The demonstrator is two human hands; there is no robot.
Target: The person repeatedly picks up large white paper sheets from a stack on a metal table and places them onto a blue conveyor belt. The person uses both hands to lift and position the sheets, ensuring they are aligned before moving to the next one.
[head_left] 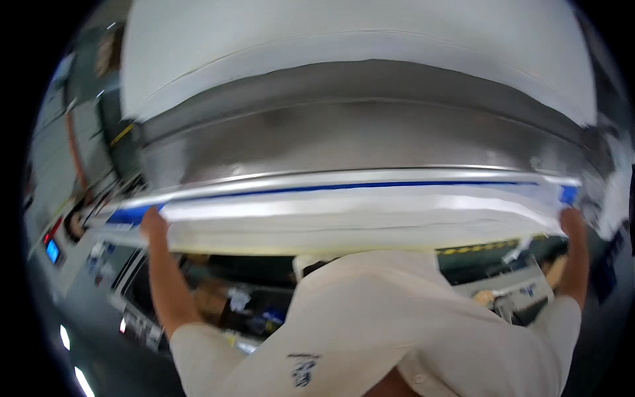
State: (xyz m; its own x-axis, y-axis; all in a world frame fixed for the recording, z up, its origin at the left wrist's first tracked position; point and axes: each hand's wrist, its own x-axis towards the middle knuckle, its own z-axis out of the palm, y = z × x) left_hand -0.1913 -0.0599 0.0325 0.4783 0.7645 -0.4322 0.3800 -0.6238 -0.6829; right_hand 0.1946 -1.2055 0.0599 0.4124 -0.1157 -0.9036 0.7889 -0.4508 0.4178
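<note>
A wide white sheet stretches from side to side in front of me, its near edge hanging toward my body. My left hand is closed on the sheet's left end, next to a blue patch. At the far right end, my right hand grips the same sheet just below another blue patch. A thin blue strip runs along the sheet's far side, beside a metal bar. Both hands' fingertips are partly hidden and blurred.
Beyond the bar lies a broad, curved grey metal surface, with a large white sheet of material behind it. A small lit screen is at the left. Below are yellow-black striped tape and an open box.
</note>
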